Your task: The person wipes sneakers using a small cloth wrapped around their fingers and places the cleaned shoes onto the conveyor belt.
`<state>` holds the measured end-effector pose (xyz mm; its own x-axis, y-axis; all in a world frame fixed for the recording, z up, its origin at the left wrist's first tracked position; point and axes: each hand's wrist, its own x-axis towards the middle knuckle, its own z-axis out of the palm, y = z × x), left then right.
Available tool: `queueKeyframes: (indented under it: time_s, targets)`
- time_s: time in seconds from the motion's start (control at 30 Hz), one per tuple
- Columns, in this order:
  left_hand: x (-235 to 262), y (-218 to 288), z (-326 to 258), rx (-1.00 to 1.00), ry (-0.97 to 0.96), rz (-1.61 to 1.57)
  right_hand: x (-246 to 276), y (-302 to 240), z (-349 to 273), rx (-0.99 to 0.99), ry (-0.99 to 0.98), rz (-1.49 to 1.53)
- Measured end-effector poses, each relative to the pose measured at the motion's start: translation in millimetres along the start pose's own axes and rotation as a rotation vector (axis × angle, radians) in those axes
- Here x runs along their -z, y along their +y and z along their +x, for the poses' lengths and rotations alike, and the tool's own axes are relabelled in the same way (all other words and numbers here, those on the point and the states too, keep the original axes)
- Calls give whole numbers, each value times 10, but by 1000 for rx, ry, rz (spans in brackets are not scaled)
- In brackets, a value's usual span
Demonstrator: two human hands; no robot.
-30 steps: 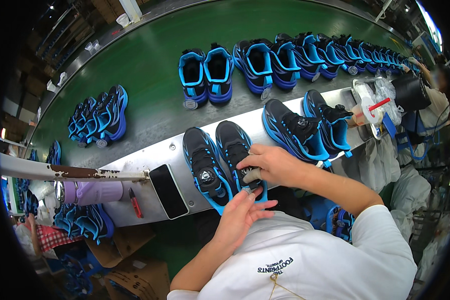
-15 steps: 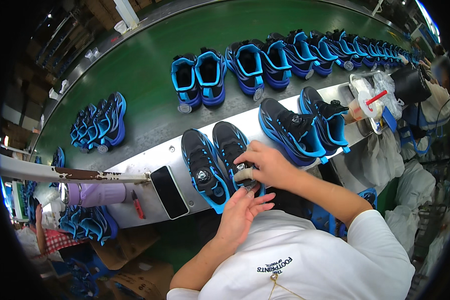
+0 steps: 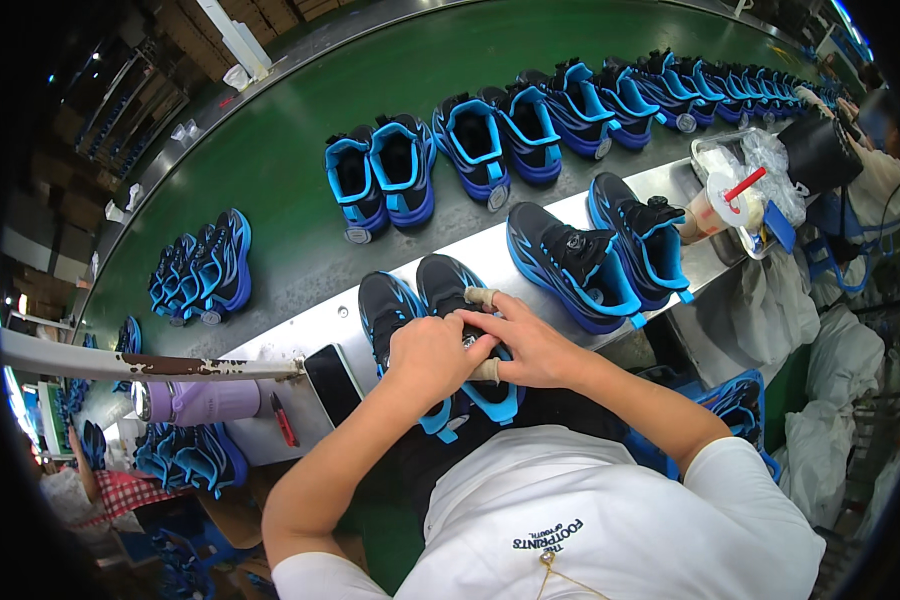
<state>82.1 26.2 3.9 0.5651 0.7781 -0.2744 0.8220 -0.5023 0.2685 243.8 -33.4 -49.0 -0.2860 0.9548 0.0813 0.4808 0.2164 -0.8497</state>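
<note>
A pair of black and blue sneakers [image 3: 410, 300] lies on the metal shelf [image 3: 310, 325] right in front of me. My left hand [image 3: 425, 355] rests on the near end of the pair, fingers curled over the tongue area. My right hand [image 3: 525, 345] presses on the right sneaker, with a taped fingertip stretched across its top. Both hands meet over a small round dial on that shoe. A second pair of black and blue sneakers [image 3: 600, 255] stands to the right on the same shelf.
A green conveyor belt [image 3: 290, 150] carries several blue sneaker pairs [image 3: 385, 175]. A black phone [image 3: 332, 383], a red pen [image 3: 282, 420] and a purple bottle [image 3: 200, 400] lie at the left. A lidded cup with a red straw [image 3: 720, 200] and plastic bags stand right.
My left hand has come up from my lap and closed over the sneaker beside my right hand. The view has shifted slightly downward.
</note>
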Motion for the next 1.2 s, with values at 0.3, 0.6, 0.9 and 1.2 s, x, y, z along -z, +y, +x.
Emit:
queueKeyframes:
  time_s: [0.3,0.6,0.9,1.2]
  targets:
    - [-105,45,45,-36,39,-27,31,91,-12,-25,-19,-3]
    - [16,-14,128,-257,-54,-123,152,70,-39,-81,-121,8]
    - [-174,213,-632,-249,442,-443,458,-61,19,-90,-155,113]
    - [-348,369,-1030,-133,476,-602,185,-104,-9,20,114,-151]
